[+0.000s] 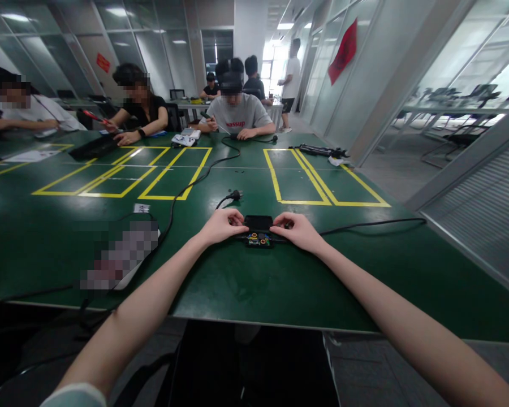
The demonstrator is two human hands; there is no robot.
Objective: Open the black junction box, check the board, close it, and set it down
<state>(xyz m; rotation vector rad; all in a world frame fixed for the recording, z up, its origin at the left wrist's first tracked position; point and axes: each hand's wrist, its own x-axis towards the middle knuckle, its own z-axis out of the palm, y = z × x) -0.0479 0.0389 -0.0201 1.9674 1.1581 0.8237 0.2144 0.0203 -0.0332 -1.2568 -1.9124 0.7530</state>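
Observation:
A small black device [258,230] with coloured parts on an exposed board lies on the green table [280,282] in front of me. My left hand [221,225] grips its left end with the fingers curled. My right hand [294,229] grips its right end the same way. Black cables run from the device to both sides, and a plug [234,195] lies just behind it.
A blurred flat object [121,257] lies at the left near the table edge. Yellow tape rectangles [299,178] mark the table. Other people sit working at the far side, one with a white device [185,137]. A black tool [320,150] lies far right.

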